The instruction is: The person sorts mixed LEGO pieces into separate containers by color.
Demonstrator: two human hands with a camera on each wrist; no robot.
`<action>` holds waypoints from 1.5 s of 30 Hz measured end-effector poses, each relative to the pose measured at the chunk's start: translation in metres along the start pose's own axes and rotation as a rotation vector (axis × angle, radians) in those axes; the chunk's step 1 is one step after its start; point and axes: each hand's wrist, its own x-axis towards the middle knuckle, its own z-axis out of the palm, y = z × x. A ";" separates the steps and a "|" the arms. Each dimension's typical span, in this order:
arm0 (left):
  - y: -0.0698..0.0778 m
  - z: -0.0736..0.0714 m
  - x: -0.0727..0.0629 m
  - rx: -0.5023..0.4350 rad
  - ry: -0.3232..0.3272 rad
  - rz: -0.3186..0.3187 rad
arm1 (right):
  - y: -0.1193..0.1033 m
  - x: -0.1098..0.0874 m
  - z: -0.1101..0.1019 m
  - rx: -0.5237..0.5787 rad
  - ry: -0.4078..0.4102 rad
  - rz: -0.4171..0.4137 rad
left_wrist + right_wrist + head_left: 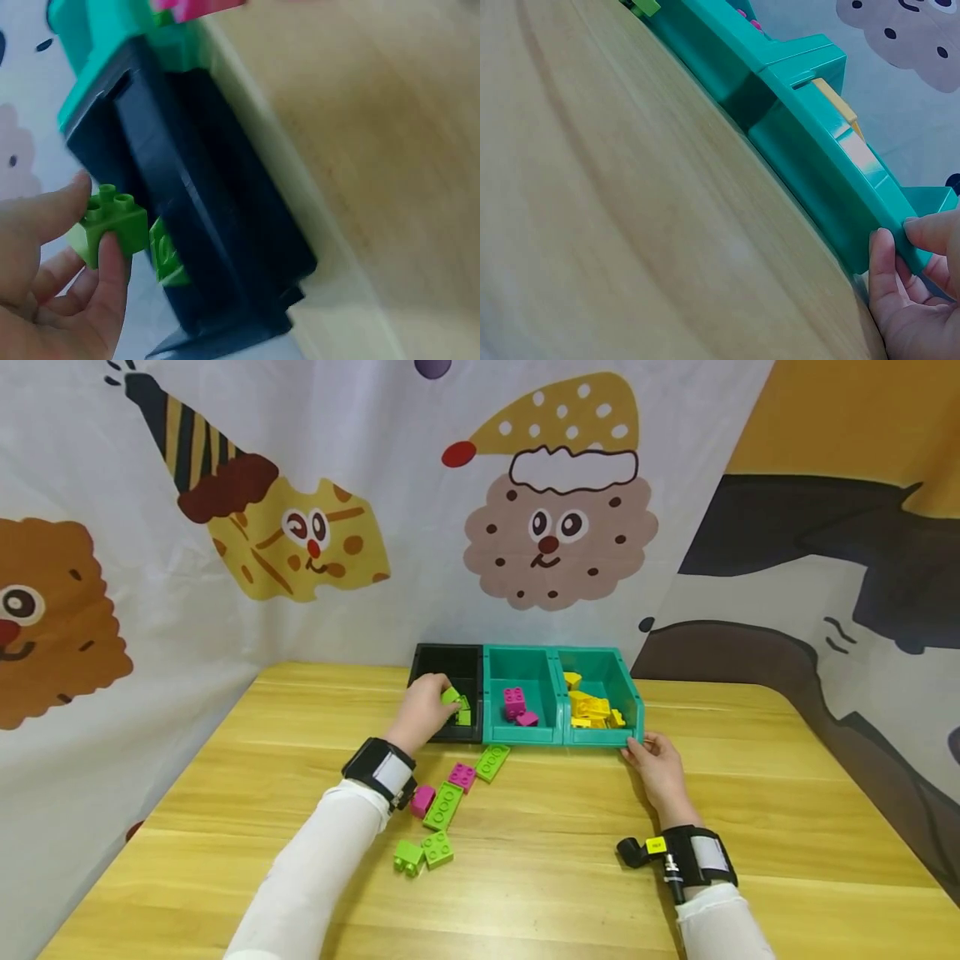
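Half hidden in the left hand (420,710), near the centre of the head view: a green block (116,229), pinched between thumb and fingers at the black bin (444,662), clearer at the lower left of the left wrist view. Behind the dark wall there, only part of another green block (169,256); at the top edge, a pink block (206,6), cut off. At the lower right of the right wrist view, the right hand (922,330), cropped, gripping the corner of the right teal bin (600,664); of its yellow blocks (590,706), just a sliver above the rim. Between bins, a middle teal bin (519,664) with magenta blocks (514,702). Around, at lower centre of the head view, loose green pieces (443,806) and magenta pieces (462,776); in the way, at lower left, a white sleeve (322,860) across the table (555,860).
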 end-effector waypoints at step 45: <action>-0.023 -0.034 -0.117 -0.133 -0.413 0.197 | 0.000 -0.002 0.001 -0.034 -0.003 -0.002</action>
